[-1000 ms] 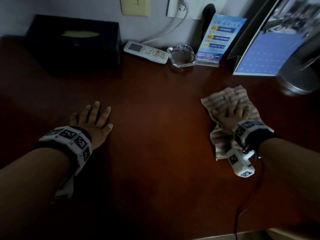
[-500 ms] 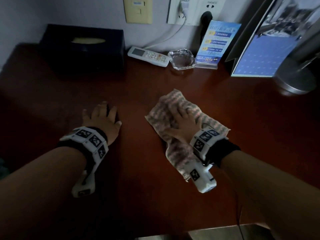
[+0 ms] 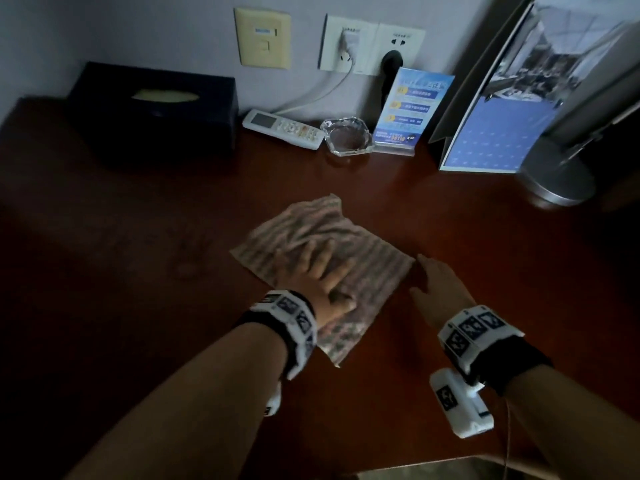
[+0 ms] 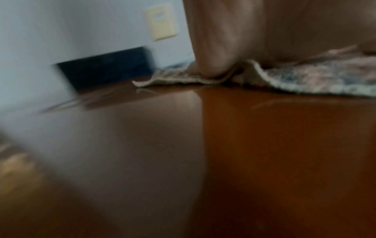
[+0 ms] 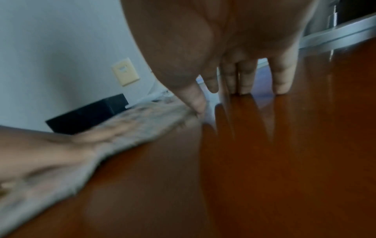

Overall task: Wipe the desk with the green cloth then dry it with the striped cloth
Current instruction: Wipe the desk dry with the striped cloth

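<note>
- The striped cloth point(image 3: 322, 258) lies spread on the desk point(image 3: 450, 237), about mid-desk.
- The left hand point(image 3: 311, 275) presses flat on it, fingers straight and spread, gripping nothing.
- The right hand point(image 3: 438, 285) is just beside the cloth's right edge, fingers straight, tips on the wood, thumb touching the cloth corner; it holds nothing.
- A tissue box point(image 3: 156, 112), remote point(image 3: 282, 128) and ashtray point(image 3: 348, 136) line the wall.

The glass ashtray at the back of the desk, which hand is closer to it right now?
Left. The left hand lies flat on the striped cloth, roughly in front of the ashtray. The right hand rests on the desk beside the cloth, further right and slightly nearer the person.
</note>
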